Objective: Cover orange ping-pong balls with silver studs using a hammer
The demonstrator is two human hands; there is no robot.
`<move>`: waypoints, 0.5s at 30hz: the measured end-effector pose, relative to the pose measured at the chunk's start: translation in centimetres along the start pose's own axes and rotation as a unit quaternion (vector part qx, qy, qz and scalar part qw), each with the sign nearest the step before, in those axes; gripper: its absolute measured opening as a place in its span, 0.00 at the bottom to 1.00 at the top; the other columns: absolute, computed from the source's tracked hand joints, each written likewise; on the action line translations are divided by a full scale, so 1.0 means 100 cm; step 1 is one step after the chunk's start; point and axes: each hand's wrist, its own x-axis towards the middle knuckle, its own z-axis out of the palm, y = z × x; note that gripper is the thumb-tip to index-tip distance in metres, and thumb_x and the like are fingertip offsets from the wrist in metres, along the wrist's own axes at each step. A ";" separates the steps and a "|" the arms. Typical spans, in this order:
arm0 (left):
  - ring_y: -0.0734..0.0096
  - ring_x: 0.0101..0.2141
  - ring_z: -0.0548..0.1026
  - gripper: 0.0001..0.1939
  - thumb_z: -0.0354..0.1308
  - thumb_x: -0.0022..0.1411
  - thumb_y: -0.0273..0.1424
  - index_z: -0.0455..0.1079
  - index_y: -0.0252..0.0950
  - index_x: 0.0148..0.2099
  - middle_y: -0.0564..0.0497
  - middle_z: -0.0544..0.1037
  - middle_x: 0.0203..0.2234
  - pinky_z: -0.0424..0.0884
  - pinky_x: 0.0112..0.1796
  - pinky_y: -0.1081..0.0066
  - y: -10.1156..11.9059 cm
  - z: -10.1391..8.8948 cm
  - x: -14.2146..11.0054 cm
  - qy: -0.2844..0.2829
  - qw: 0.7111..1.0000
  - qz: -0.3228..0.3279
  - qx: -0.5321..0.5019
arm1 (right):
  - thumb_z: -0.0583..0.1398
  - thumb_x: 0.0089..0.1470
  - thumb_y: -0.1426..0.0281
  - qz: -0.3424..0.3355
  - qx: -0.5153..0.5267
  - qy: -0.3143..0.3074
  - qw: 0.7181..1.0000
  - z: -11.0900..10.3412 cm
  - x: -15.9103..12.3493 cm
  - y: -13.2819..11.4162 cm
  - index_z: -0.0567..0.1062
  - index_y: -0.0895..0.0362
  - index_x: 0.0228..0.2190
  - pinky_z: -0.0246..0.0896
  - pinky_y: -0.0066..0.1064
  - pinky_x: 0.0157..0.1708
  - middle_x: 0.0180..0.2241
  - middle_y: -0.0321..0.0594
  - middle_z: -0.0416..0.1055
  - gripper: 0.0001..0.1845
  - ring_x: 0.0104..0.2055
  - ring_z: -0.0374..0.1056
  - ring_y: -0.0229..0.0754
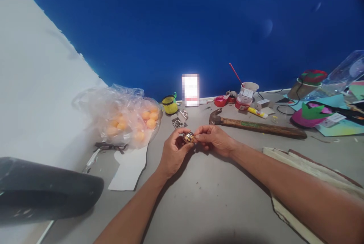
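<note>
Between the thumb and fingers of my left hand [174,151] is a small round ball [188,136] with a shiny, gold-and-dark spotted surface. My right hand [214,139] meets it from the right, thumb and forefinger pinched together at the ball's edge. Whatever that pinch holds is too small to make out. Just beyond the ball, a small open box [178,123] holds many tiny shiny metal pieces. Farther back stands a yellow cup-like thing [170,105] with a dark band.
Left lie a clear plastic bag [113,101] of orange balls, glasses [110,147], white paper [129,170] and a dark cylinder [48,191]. Right are a hammer [256,126], a glue tube [257,113], a paper cup [250,87] with a red stick, coloured crafts [313,115] and folded cloth [301,164].
</note>
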 end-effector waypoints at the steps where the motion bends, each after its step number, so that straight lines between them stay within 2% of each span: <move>1: 0.67 0.33 0.77 0.18 0.72 0.54 0.28 0.76 0.39 0.48 0.50 0.81 0.33 0.73 0.37 0.70 0.000 0.000 0.000 0.000 1.000 0.000 0.002 | 0.79 0.36 0.59 -0.002 -0.005 -0.004 1.000 0.000 0.000 -0.001 0.79 0.58 0.25 0.52 0.24 0.18 0.25 0.36 0.75 0.21 0.21 0.59 0.30; 10: 0.66 0.34 0.78 0.18 0.74 0.53 0.28 0.78 0.38 0.47 0.49 0.82 0.34 0.74 0.39 0.69 0.001 0.001 -0.001 0.009 1.000 0.008 0.006 | 0.78 0.37 0.59 -0.009 -0.030 -0.019 0.999 -0.002 0.001 -0.003 0.80 0.58 0.25 0.51 0.25 0.20 0.25 0.37 0.75 0.20 0.21 0.58 0.30; 15: 0.63 0.38 0.79 0.17 0.73 0.54 0.29 0.77 0.38 0.47 0.47 0.83 0.40 0.74 0.42 0.67 0.001 0.001 -0.002 0.007 1.000 0.016 0.025 | 0.77 0.39 0.59 -0.024 -0.050 -0.016 0.998 -0.003 0.001 -0.004 0.80 0.58 0.27 0.52 0.26 0.21 0.26 0.37 0.76 0.19 0.22 0.59 0.31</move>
